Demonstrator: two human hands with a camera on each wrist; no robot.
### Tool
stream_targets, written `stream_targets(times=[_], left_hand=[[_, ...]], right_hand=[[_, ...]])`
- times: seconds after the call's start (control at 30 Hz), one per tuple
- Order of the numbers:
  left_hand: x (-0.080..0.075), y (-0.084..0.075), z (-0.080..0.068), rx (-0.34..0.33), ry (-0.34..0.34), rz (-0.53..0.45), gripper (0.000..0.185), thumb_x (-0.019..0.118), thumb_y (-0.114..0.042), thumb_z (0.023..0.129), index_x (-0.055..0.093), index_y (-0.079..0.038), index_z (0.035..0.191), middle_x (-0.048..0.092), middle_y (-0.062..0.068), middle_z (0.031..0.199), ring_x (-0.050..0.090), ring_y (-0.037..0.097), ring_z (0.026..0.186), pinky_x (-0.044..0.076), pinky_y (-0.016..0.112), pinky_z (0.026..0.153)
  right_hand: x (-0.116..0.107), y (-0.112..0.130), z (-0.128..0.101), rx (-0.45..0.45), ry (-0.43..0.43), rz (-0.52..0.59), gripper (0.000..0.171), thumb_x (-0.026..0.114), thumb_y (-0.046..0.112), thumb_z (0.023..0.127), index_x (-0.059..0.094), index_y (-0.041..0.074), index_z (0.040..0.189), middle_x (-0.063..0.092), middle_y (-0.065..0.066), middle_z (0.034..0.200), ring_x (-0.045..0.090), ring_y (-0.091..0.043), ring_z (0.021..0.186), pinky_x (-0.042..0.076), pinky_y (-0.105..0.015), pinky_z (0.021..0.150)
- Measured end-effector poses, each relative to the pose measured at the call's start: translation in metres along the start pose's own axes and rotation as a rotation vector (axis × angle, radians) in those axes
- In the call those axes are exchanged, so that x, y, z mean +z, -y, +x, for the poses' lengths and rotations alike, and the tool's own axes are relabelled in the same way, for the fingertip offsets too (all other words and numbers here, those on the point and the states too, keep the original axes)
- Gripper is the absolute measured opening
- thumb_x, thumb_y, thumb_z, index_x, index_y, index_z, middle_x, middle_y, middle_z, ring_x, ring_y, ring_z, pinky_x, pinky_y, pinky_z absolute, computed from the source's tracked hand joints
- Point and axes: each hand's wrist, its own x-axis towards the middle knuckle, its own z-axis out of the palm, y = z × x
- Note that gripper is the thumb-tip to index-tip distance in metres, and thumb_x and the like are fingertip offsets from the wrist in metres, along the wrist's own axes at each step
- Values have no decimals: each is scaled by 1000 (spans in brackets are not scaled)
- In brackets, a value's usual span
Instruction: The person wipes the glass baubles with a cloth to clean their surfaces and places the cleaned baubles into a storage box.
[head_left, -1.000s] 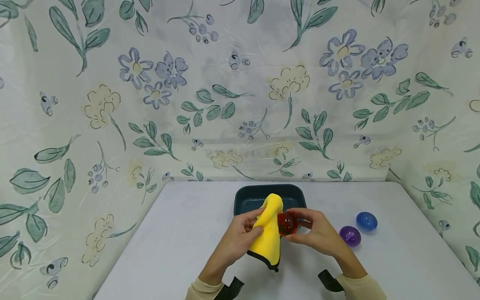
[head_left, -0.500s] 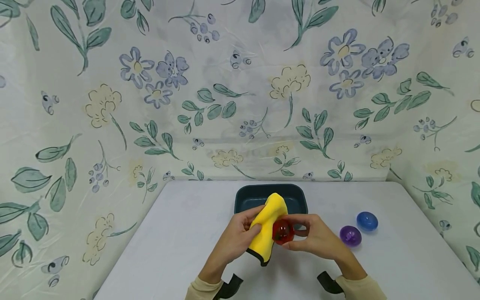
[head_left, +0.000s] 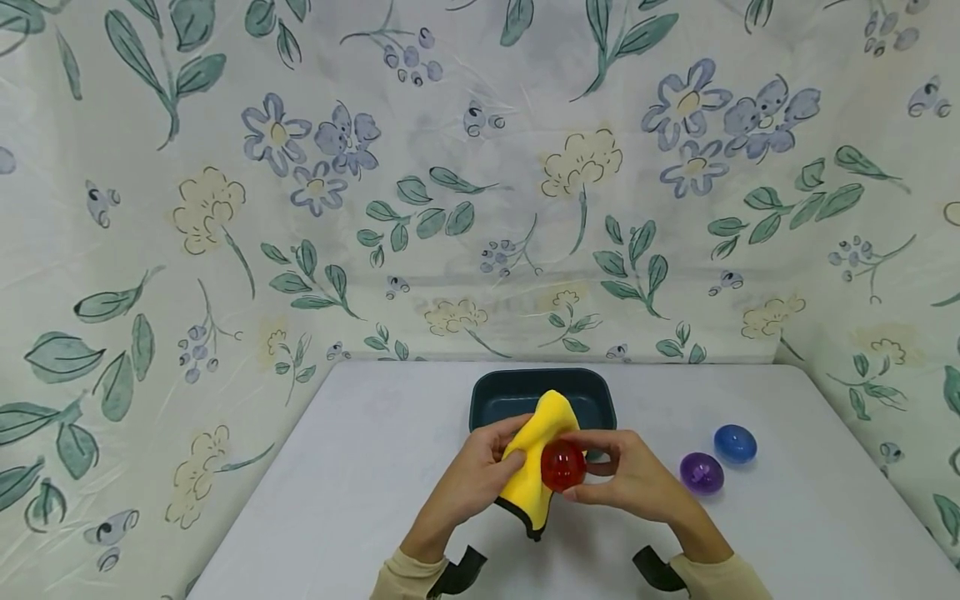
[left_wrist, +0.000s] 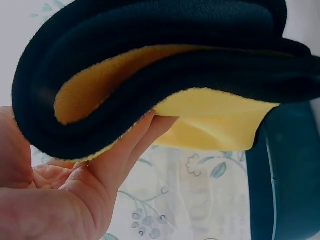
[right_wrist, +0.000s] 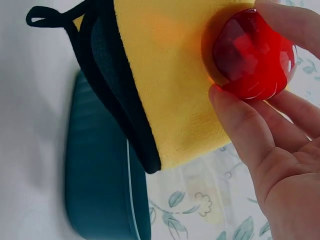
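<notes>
The surface (head_left: 360,500) is pale and flat, enclosed at the back and sides by a floral-printed backdrop (head_left: 480,167).

A dark tray (head_left: 592,392) sits on the surface directly behind the hands. Its walls are low and its rim is rounded.

The yellow cloth (head_left: 534,467) is held above the surface, in front of the tray. It is folded, with a black border and a black hanging loop visible in the right wrist view. It appears soft, thick and light, and it drapes freely below the grip. Judged handling: bunch it in the whole hand; it will not slip and cannot be damaged by pressure.

The left hand (head_left: 472,471) grips the cloth, with the fingers (left_wrist: 145,135) curled under the fold and the thumb on top.

The right hand (head_left: 637,479) holds the red egg (head_left: 562,465) against the cloth. The fingers (right_wrist: 240,125) are clamped around it, with the thumb on the opposite side.

The red egg is translucent, glossy and hard-shelled. It is judged light and slippery, and possibly prone to cracking or splitting at a seam. Take hold across its widest part with opposed thumb and fingertips, using moderate pressure.

A purple egg (head_left: 701,472) and a blue egg (head_left: 734,443) rest on the surface to the right, near each other and apart from the hands.
</notes>
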Motion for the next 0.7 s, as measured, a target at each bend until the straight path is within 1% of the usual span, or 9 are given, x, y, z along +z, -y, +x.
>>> stream_targets(times=[0.1,0.23,0.37,0.57,0.7], left_hand=[[0,1,1,1,11,-2,52,55,-10,102,47,-2,153,70,20,115,68,18,79,63,27,73],[0,4,2,-9,28,-9,52,54,-9,102,46,-1,153,70,20,113,70,18,80,64,28,73],[1,5,3,-16,52,-21,52,52,-8,102,45,-2,153,71,18,114,72,19,81,64,31,75],[2,6,5,-32,89,-41,54,52,-7,102,43,-3,155,73,17,111,73,20,83,65,33,77],[4,5,4,-48,97,-34,54,53,-8,103,42,-2,156,74,16,114,73,20,87,65,35,82]], right_hand=[[1,0,0,-12,-17,5,60,88,24,81,67,9,135,70,-13,135,71,-31,119,62,-36,92],[2,0,-1,-44,-43,16,59,87,23,82,67,8,136,69,-15,136,70,-34,119,62,-35,92],[3,0,-1,-87,-90,27,59,86,19,83,66,5,136,68,-17,137,70,-37,119,62,-34,91],[4,-1,0,-125,-173,30,58,85,13,83,65,1,136,68,-20,136,71,-36,117,62,-32,90],[3,-4,2,-138,-206,36,57,84,10,84,64,-1,136,67,-22,135,71,-32,117,62,-30,90]])
